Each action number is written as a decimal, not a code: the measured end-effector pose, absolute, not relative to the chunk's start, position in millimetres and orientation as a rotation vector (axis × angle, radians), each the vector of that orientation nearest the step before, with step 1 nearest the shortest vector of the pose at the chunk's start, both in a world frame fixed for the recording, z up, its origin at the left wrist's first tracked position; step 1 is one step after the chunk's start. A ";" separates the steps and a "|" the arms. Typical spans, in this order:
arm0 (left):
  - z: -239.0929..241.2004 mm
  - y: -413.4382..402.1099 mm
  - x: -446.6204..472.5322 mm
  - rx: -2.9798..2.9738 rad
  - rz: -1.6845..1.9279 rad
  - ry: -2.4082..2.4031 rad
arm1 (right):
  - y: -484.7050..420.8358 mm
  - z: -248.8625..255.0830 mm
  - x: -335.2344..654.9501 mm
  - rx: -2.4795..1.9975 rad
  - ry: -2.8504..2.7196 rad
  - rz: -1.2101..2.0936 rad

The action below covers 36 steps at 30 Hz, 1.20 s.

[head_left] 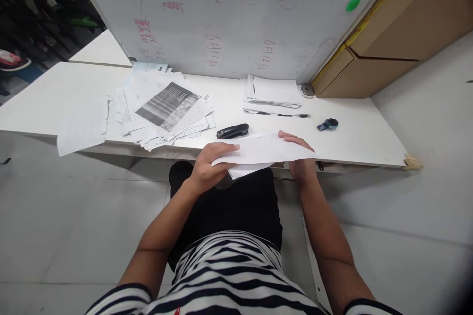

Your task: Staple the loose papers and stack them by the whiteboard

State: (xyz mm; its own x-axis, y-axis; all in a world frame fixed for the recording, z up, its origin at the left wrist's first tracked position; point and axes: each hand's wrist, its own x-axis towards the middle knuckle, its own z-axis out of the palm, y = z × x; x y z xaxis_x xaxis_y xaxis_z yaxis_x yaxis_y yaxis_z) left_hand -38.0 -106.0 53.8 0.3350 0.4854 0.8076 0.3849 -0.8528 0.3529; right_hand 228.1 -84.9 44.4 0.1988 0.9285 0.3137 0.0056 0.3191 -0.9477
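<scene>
White sheets of paper (pixel 262 150) lie between my hands at the table's front edge, one sheet slanting out below the other. My left hand (pixel 212 165) pinches their left side, thumb on top and fingers beneath. At the right end, my right hand (pixel 301 157) has its fingers stretched along the edge of the paper; the palm is partly hidden under it. Just beyond the sheets rests a black stapler (pixel 232 131). A messy pile of printed papers (pixel 168 106), topped by a dark-covered page, is farther left.
A neat stack of paper (pixel 273 91) sits at the back, with a thin black-and-white strip (pixel 276 113) before it. A small dark object (pixel 327 124) lies to the right. Behind stand a whiteboard (pixel 240 19) and cardboard boxes (pixel 384 74). One loose sheet (pixel 83 128) overhangs the front edge.
</scene>
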 end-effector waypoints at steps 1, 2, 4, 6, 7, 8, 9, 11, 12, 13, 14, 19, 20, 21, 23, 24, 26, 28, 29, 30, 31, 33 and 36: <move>53.1 -105.1 -37.7 2.473 1.556 0.822 | -85.3 45.0 228.2 -1.057 -1.174 0.844; 52.3 -104.1 -37.6 2.468 1.548 0.835 | -85.5 45.1 228.4 -1.065 -1.167 0.844; 50.2 -102.1 -37.7 2.469 1.513 0.863 | -84.9 42.7 230.1 -1.054 -1.158 0.842; 46.7 -98.9 -37.0 2.437 1.485 0.884 | -83.1 36.4 233.2 -1.068 -1.139 0.844; 44.6 -96.4 -35.8 2.403 1.495 0.905 | -82.0 32.1 235.1 -1.100 -1.121 0.849; 42.4 -93.2 -33.7 2.357 1.526 0.936 | -80.8 27.7 237.0 -1.147 -1.101 0.856; 40.4 -89.5 -30.5 2.300 1.574 0.971 | -79.6 23.7 238.5 -1.201 -1.085 0.867; 37.5 -81.4 -20.8 2.166 1.678 1.027 | -77.7 18.3 240.2 -1.290 -1.072 0.895; 36.9 -77.8 -14.8 2.091 1.713 1.044 | -77.2 17.5 240.2 -1.314 -1.075 0.907; 36.7 -75.0 -8.4 2.020 1.734 1.053 | -76.9 18.1 239.4 -1.326 -1.078 0.911; 36.9 -73.0 -2.2 1.955 1.746 1.057 | -76.9 19.7 238.1 -1.329 -1.077 0.909; 35.7 -68.0 14.2 1.801 1.656 1.044 | -77.0 28.6 227.8 -1.363 -1.035 0.850; 34.2 -66.4 14.1 1.783 1.594 1.067 | -76.4 27.9 226.0 -1.372 -1.054 0.854; 32.2 -64.8 13.3 1.758 1.523 1.102 | -75.5 26.0 224.5 -1.388 -1.088 0.858; 27.4 -62.6 11.0 1.687 1.401 1.184 | -73.8 19.7 222.4 -1.446 -1.184 0.869; 24.7 -62.5 10.1 1.651 1.361 1.222 | -73.1 15.9 221.7 -1.487 -1.227 0.871; 19.6 -64.3 9.5 1.617 1.304 1.279 | -72.3 8.9 220.8 -1.559 -1.257 0.871; 15.8 -67.9 10.9 1.632 1.251 1.318 | -72.6 3.9 221.2 -1.582 -1.219 0.876; 14.9 -69.9 12.1 1.646 1.219 1.330 | -73.6 2.5 222.4 -1.580 -1.199 0.869; 15.1 -71.9 13.3 1.655 1.189 1.337 | -75.6 1.7 224.7 -1.569 -1.202 0.858; 16.4 -73.8 14.3 1.658 1.164 1.345 | -78.8 1.2 228.4 -1.553 -1.233 0.842; 23.0 -76.9 14.7 1.670 1.141 1.349 | -89.7 0.2 240.2 -1.541 -1.298 0.782; 38.4 -74.5 10.4 1.897 1.097 1.266 | -114.8 -4.7 265.2 -1.611 -1.080 0.783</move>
State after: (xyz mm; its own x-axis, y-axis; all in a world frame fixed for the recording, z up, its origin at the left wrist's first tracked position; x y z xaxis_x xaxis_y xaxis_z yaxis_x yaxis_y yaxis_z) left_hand 10.4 -74.5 38.4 0.2027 0.9308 0.3042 0.4332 -0.3639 0.8246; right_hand 265.2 -114.8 -4.7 0.3906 0.9204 0.0161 0.2707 -0.0981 -0.9577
